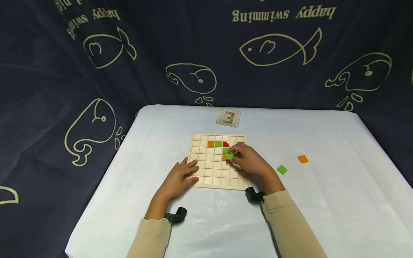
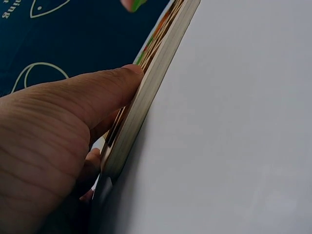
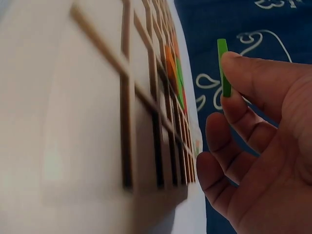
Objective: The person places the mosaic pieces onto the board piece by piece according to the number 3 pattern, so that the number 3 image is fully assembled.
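Observation:
A wooden grid board point(image 1: 208, 172) lies on the white table. Its upper row carries an orange tile point(image 1: 210, 143), a green tile point(image 1: 218, 144) and a red quarter-round tile point(image 1: 226, 144). Below the red one are another green tile and, lower still, an orange tile point(image 1: 224, 157), partly covered. My right hand point(image 1: 250, 159) pinches a green square tile point(image 3: 224, 68) between thumb and index finger over the board's right side; the other fingers curl loosely. My left hand point(image 1: 180, 177) rests at the board's left edge with fingers spread, its thumb on the rim in the left wrist view.
A small card point(image 1: 238, 118) with a coloured grid pattern lies behind the board. To the right on the table are a loose green tile point(image 1: 282, 169) and an orange tile point(image 1: 303, 159). A dark blue curtain point(image 1: 193, 39) with fish drawings hangs behind the table.

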Tool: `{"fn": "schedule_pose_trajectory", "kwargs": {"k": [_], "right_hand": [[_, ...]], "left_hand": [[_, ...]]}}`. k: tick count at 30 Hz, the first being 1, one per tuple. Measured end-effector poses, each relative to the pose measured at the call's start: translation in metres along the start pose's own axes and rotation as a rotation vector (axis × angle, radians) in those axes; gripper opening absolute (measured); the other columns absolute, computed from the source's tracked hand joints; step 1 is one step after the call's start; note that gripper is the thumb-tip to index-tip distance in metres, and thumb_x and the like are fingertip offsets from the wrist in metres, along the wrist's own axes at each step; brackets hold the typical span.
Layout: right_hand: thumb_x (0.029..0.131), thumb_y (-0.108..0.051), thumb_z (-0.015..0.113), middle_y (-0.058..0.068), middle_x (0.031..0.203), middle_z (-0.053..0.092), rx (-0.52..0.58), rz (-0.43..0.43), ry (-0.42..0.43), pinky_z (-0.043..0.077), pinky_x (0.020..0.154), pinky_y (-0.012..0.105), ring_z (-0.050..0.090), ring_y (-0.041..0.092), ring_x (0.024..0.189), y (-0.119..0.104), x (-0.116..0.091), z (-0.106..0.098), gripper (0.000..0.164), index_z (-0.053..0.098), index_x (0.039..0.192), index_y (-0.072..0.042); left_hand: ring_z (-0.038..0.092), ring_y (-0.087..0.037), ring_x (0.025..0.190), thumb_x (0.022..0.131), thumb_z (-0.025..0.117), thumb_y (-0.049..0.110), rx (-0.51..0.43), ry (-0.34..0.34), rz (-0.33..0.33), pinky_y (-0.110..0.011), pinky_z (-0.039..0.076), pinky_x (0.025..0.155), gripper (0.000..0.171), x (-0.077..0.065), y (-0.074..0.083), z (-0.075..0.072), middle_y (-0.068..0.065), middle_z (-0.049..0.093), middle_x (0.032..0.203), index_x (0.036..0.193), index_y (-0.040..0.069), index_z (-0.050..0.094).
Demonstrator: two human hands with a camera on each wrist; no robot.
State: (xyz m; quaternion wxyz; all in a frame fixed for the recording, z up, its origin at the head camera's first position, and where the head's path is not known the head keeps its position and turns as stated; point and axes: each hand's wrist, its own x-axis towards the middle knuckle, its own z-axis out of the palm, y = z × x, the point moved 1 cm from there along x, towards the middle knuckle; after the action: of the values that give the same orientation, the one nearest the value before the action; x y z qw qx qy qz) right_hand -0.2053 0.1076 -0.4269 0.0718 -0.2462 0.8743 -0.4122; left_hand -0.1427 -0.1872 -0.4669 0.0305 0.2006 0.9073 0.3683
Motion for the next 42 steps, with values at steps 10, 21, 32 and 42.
{"fn": "schedule_pose_trajectory", "kwargs": {"k": [10,21,32,42], "right_hand": [[0.094,-0.007,0.066,0.007,0.113,0.061,0.003,0.024,-0.04,0.048,0.081,0.038,0.054,0.021,0.092,-0.006,0.022,0.016,0.026,0.066,0.12,-0.004],[0.092,-0.006,0.068,0.005,0.104,0.06,-0.052,0.052,-0.081,0.047,0.082,0.036,0.054,0.02,0.089,-0.009,0.033,0.026,0.025,0.068,0.117,-0.005],[0.092,-0.008,0.067,0.004,0.1,0.057,-0.146,0.077,-0.11,0.045,0.082,0.037,0.051,0.021,0.089,-0.01,0.04,0.031,0.025,0.068,0.117,-0.005],[0.092,-0.01,0.068,0.004,0.094,0.053,-0.16,0.115,-0.109,0.042,0.078,0.037,0.049,0.021,0.086,-0.01,0.043,0.036,0.024,0.067,0.116,-0.008]], "left_hand": [[0.021,-0.032,0.148,0.093,0.071,0.024,-0.004,-0.005,-0.006,-0.055,0.01,0.119,0.046,0.0,0.002,-0.002,-0.004,0.046,0.15,0.134,0.005,0.063],[0.02,-0.031,0.148,0.094,0.071,0.025,0.01,-0.011,-0.014,-0.055,0.01,0.119,0.046,0.002,0.002,-0.001,-0.003,0.046,0.15,0.134,0.005,0.063],[0.021,-0.031,0.148,0.093,0.071,0.024,0.003,-0.003,-0.011,-0.055,0.011,0.119,0.046,0.001,0.002,-0.002,-0.003,0.046,0.15,0.134,0.005,0.063],[0.021,-0.031,0.148,0.093,0.071,0.024,0.003,-0.007,-0.006,-0.056,0.01,0.119,0.046,0.002,0.002,-0.001,-0.004,0.046,0.15,0.134,0.005,0.063]]}}
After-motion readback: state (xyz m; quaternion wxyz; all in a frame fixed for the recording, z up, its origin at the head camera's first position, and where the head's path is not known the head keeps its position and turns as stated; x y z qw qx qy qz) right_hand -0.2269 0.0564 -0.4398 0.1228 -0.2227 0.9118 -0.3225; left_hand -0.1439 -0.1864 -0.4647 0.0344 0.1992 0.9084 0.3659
